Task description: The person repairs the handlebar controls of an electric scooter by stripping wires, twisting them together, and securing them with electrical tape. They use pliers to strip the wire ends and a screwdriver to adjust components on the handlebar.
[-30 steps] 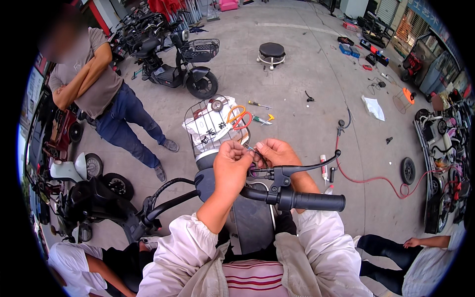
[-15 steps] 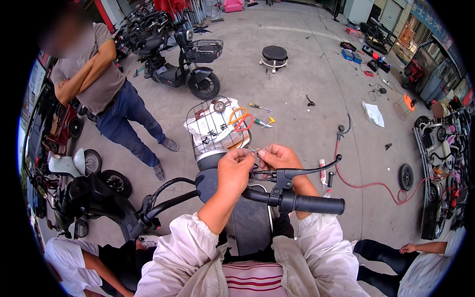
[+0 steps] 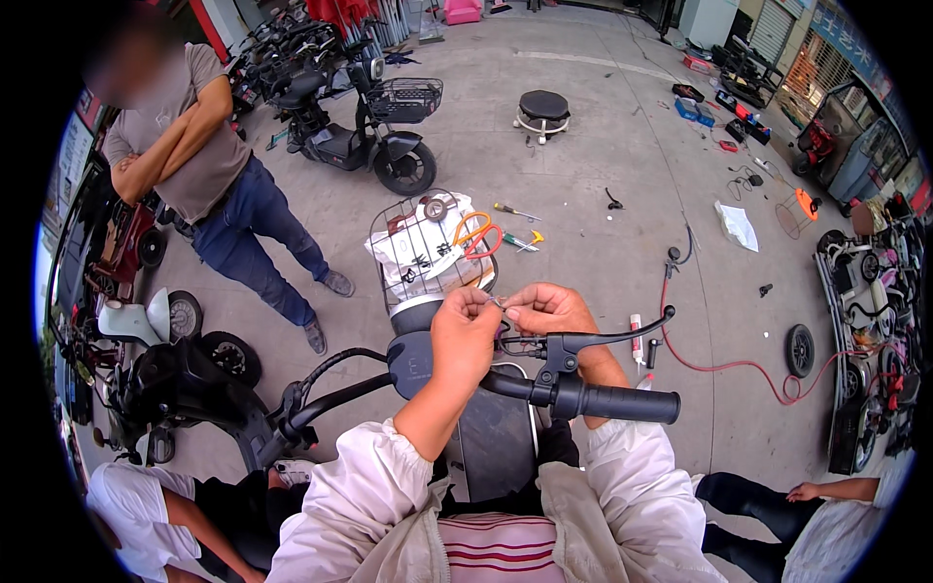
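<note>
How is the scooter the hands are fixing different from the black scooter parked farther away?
The near scooter's wire basket holds scissors and white cloth; the parked black scooter has a dark basket that looks bare. The left hand and right hand pinch something small above the near one; nobody touches the parked one. Both have front baskets.

Cream jacket, elastic-cuffed sleeves; red-striped shirt beneath.

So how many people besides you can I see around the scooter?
3. One person stands upper left with arms crossed, one in a white top sits lower left, and one sits lower right. Others may be hidden past the picture's rim.
</note>
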Tool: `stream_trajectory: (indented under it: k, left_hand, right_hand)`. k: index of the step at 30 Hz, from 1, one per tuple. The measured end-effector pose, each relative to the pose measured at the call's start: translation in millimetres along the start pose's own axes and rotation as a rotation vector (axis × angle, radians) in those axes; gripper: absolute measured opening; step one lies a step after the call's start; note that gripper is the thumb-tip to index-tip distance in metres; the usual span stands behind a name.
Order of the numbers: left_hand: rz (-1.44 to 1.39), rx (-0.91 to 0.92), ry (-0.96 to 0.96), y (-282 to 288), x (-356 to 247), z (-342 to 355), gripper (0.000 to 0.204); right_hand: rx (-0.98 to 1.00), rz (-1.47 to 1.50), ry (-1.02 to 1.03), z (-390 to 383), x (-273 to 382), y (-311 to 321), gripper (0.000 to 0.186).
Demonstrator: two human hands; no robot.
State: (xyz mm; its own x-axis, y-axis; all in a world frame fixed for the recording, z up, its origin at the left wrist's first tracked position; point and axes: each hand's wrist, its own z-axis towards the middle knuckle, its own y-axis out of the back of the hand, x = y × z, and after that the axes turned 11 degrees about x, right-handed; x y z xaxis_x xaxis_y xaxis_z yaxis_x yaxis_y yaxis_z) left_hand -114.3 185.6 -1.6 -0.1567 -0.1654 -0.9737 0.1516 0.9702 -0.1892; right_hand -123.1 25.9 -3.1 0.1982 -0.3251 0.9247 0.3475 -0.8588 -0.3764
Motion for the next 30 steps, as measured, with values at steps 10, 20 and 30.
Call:
stream_trajectory:
  k: [10, 20, 30]
  left_hand:
    - [-0.015, 0.058, -0.04, 2.5, -2.1, -0.6, 0.01]
    - [0.014, 0.041, -0.083, 4.8, -2.2, -0.3, 0.013]
    - [-0.291, 0.267, 0.032, 17.7, -10.3, -2.0, 0.012]
  right_hand:
    - [0.039, 0.071, -0.144, 6.1, 3.6, 2.3, 0.023]
    - [0.163, 0.167, -0.134, 7.8, 10.0, 3.0, 0.023]
    - [0.11, -0.036, 0.045, 16.1, 3.8, 3.7, 0.021]
